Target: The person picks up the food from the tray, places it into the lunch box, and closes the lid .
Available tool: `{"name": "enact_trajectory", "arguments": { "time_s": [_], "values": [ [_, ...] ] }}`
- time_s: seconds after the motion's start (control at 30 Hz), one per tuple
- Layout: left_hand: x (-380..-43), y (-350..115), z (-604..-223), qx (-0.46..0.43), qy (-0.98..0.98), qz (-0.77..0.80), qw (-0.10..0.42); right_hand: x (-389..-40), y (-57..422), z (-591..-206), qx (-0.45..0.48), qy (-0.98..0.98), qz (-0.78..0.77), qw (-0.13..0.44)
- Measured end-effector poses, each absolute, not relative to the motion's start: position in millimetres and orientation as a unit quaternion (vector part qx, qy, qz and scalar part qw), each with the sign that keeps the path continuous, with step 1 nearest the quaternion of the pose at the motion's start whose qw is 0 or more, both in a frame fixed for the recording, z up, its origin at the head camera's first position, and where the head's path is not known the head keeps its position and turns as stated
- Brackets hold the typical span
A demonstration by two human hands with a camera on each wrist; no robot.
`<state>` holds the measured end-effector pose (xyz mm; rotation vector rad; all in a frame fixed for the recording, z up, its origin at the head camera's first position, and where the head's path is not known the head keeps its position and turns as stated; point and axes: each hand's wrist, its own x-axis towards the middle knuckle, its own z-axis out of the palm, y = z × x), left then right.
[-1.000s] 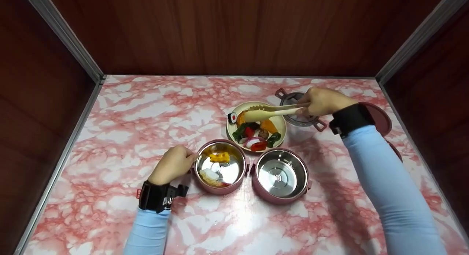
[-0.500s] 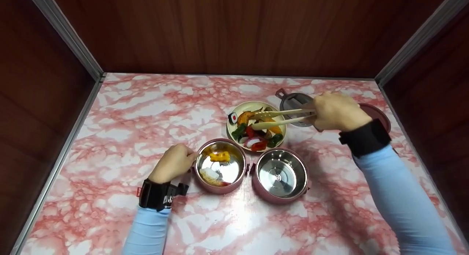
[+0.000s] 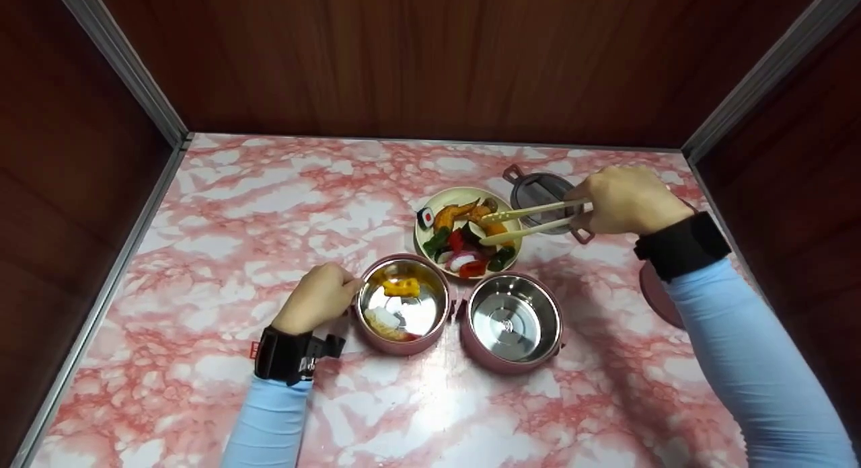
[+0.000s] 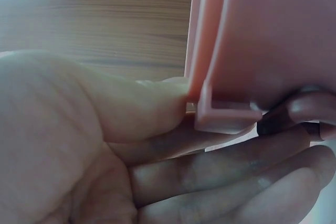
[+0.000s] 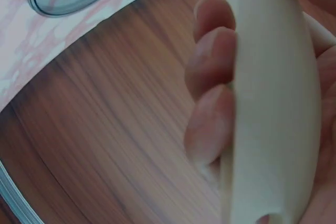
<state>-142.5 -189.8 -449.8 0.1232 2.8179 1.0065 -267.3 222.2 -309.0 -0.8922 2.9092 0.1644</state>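
My left hand (image 3: 315, 300) pinches the rim of the left pink pot (image 3: 403, 348) at its side handle; in the left wrist view the thumb (image 4: 131, 106) lies on the rim and fingers reach underneath. Inside that pot are a yellow piece (image 3: 401, 288) and a pale noodle-like piece (image 3: 387, 323). My right hand (image 3: 622, 198) grips cream tongs (image 3: 538, 228), whose parted tips are over the right part of a cream plate (image 3: 418, 245). A dark-skinned slice (image 3: 473, 233) lies by the lower tip, among mixed vegetables and a sushi roll (image 3: 425, 217).
A second pink pot (image 3: 511, 368), bare steel inside, stands just right of the first. Behind the tongs lies a grey lid (image 3: 538, 191) with pink handles. A dark pink disc (image 3: 659, 296) is partly under the right forearm. Wooden walls (image 3: 430, 64) enclose the table.
The tongs have moved from the plate's left side to its right, and their arms have spread apart. My left hand stays on the pot.
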Motion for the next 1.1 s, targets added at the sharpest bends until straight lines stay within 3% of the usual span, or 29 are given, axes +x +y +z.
{"name": "enact_trajectory", "arguments": {
  "time_s": [0.33,0.7,1.1],
  "values": [
    [-141.1,-187.0,-449.4,0.03,0.935,0.342,0.088,-271.3,199.4,-288.9,-0.308,0.946,0.098,0.038],
    [-142.2,-186.4,-446.8,0.032,0.936,0.34,0.085,-219.8,177.2,-296.4,-0.248,0.961,0.108,0.051],
    [-141.8,-189.6,-446.4,0.023,0.936,0.339,0.093,-161.6,175.4,-346.8,-0.258,0.954,0.08,-0.132]
  ]
}}
